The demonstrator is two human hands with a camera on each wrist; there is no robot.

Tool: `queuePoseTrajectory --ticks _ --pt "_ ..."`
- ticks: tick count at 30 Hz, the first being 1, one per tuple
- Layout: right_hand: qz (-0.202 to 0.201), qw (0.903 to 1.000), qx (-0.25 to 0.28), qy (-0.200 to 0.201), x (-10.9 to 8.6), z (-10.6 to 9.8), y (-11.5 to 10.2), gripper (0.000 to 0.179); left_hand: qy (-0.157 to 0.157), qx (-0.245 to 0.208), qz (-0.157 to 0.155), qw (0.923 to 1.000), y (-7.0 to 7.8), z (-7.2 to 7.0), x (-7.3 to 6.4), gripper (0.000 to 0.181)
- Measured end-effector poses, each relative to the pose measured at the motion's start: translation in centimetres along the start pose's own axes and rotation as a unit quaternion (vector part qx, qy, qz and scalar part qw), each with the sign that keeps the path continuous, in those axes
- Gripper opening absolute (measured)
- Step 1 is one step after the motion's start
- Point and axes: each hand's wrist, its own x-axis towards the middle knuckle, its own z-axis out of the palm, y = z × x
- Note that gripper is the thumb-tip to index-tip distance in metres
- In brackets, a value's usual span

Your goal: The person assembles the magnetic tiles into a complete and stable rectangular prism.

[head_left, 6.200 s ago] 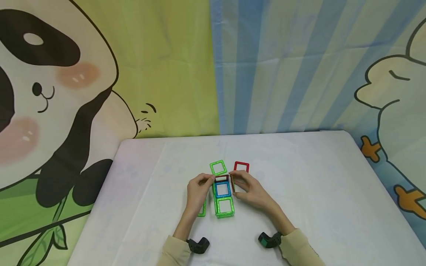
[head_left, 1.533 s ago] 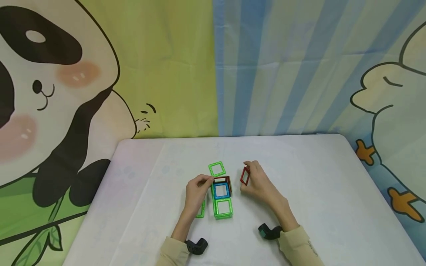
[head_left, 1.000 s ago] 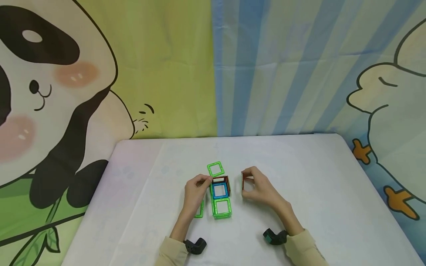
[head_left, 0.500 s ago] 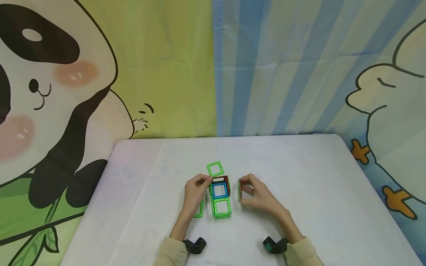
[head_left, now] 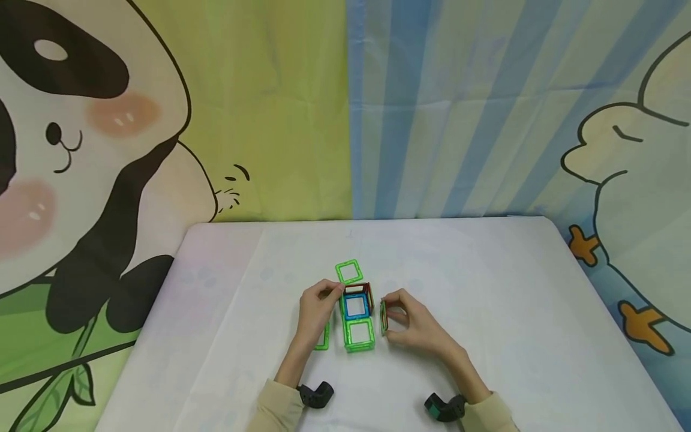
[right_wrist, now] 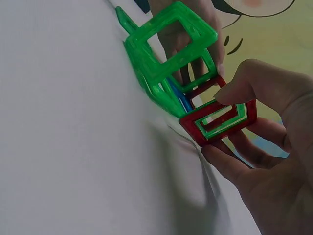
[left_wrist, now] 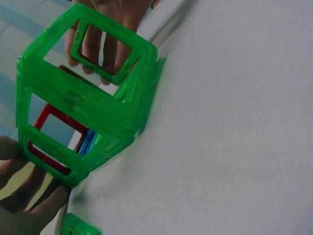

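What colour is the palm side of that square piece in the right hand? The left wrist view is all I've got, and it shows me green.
Observer: Red. In the right wrist view, a red square frame tile faces the palm of the right hand.
Visitor: Oh! Is it joined on? In my picture everything overlaps.
Observer: No. The head view shows a gap between it and the build.
Visitor: And is anything lying past the far end, outside my picture?
Observer: Yes, the head view shows a loose-looking green square frame tile just beyond.
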Motion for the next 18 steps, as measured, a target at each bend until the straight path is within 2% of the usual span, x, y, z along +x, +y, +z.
queuePoseTrajectory --ticks 11,18 --pt "-0.003 0.9994 0.033 0.000 -0.6 1.1 -0.2 0.061 0.001 0.000 0.003 1.0000 -0.1 -0.1 0.0 0.021" --pt "-0.014 0.9993 0.034 0.003 -0.8 1.9 -0.4 0.062 0.000 -0.005 0.001 1.0000 -0.2 -0.1 0.0 0.021"
